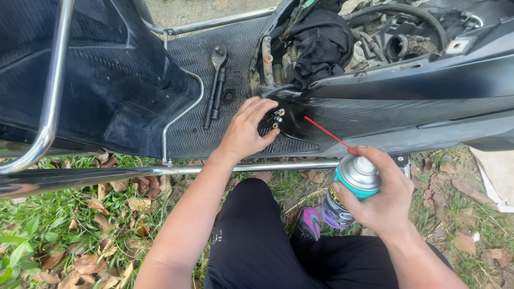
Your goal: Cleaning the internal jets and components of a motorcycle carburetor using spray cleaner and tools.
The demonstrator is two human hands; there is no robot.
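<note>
We see the ribbed black footboard (225, 48) of a scooter. On it lie a ratchet (216, 80), a black ring (229, 97) just right of the ratchet's handle, and a black bar (218, 99) touching the ratchet's right side.

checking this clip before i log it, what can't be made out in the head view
- Small metal part in the left hand: fingers cover most of it, kind unclear.
- Spray can: right hand wraps its body; nozzle press hidden.
- Red straw: tip too thin to tell spray.
- Engine bay: black cloth covers part; top edge cuts it.
- Wrench on the footboard: size unreadable.
</note>
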